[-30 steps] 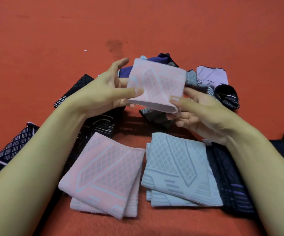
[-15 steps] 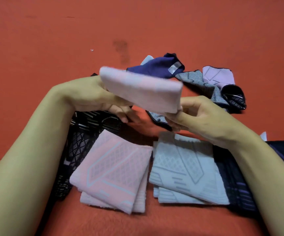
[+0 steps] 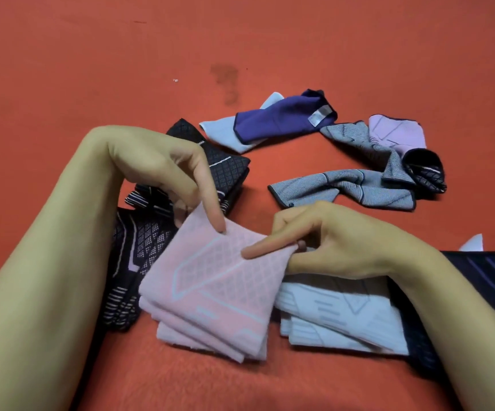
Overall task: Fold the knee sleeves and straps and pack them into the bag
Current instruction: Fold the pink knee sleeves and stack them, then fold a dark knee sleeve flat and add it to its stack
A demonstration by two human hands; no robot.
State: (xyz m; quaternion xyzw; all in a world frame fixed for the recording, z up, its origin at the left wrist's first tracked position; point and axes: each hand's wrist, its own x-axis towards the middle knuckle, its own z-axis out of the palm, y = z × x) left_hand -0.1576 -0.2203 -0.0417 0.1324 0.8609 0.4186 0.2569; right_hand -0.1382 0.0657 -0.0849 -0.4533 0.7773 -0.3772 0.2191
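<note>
Pink knit, folded square, sits topmost on the pink stack (image 3: pixel 210 295) at the near middle of the red-orange cloth surface (image 3: pixel 92 54), the only view being the head camera. The left hand (image 3: pixel 163 170) arches over the stack's far corner, its forefinger straight and pressing down on the top pink sleeve (image 3: pixel 207 277), with the other fingers curled behind at the fabric's edge. The right hand (image 3: pixel 329 247) pinches that sleeve's right corner, forefinger laid flat on top and thumb tucked beneath. Just to the right lies a folded pale blue stack (image 3: pixel 338 318), partly under the right wrist. Dark patterned sleeves (image 3: pixel 139 250) lie beneath the left forearm. Farther away sit a purple sleeve (image 3: pixel 281 120), a grey striped sleeve (image 3: pixel 344 185) and a lilac sleeve (image 3: pixel 397 132), all unfolded.
</note>
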